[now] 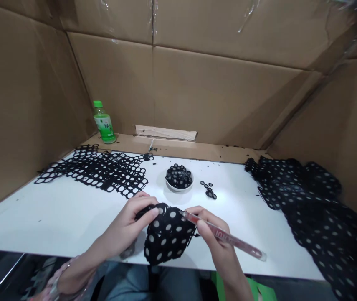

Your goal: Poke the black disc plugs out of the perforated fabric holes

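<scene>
My left hand [137, 215] pinches the upper left edge of a black sheet [168, 234] with light round spots, thumb on top. The sheet hangs over the table's front edge. My right hand [214, 230] grips a clear, reddish pen-like tool [225, 236], its tip at the sheet's upper right edge; fingers there also seem to touch the sheet. Beyond my hands stands a white bowl [179, 189] heaped with small black rings. Several loose black rings [209, 192] lie to the right of the bowl.
Black netting with round holes [103, 169] lies on the white table [72, 217] at the left. A big pile of spotted black sheets [316, 213] covers the right side. A green bottle [105, 125] stands at the back left. Cardboard walls [203, 92] enclose the table.
</scene>
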Tool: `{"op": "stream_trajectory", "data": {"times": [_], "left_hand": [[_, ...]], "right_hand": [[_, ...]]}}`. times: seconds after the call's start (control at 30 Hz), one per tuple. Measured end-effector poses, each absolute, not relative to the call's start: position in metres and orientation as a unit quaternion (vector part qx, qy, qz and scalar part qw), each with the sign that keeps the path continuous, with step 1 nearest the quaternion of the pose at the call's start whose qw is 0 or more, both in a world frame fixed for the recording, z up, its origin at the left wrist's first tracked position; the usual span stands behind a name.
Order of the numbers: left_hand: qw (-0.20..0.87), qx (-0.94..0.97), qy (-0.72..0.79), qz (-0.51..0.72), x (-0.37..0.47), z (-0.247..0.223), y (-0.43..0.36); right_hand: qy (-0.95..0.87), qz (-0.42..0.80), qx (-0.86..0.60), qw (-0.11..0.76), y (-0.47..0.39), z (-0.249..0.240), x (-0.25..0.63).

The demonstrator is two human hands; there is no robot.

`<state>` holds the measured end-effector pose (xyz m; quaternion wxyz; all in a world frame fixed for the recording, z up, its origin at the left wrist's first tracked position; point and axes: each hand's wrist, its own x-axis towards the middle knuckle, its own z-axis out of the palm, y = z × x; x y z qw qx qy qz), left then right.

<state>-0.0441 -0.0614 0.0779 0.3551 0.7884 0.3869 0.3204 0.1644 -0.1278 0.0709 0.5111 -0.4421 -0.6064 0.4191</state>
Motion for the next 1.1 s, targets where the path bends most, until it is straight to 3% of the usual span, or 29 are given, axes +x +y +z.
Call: {"op": "stream_trajectory", "data": {"times": [0.17,0.33,0.57,0.73,0.97,1.1], "left_hand": [[0.426,0.741,0.406,0.324,-0.039,0.076,-0.064],[0.417,0.699,0.472,0.338,-0.036,0.072,-0.066],[0.414,0.754,0.41,0.303,-0.034,0.085,-0.069],[0.352,0.789,0.406,0.298,-0.035,0.087,-0.071],[0.174,0.872,0.325,0.321,-0.032,0.087,-0.087],[0.167,0.862,0.337,0.341,-0.031,0.082,-0.084]], "right_hand": [[-0.603,0.432,-0.437,0.509,-0.132,0.07,0.165],[-0.621,0.435,-0.425,0.494,-0.135,0.074,0.162],[-0.651,0.405,-0.439,0.469,-0.134,0.076,0.162],[-0.674,0.352,-0.465,0.454,-0.137,0.08,0.156],[-0.714,0.223,-0.514,0.419,-0.137,0.073,0.13],[-0.704,0.218,-0.525,0.426,-0.132,0.068,0.127]]}}
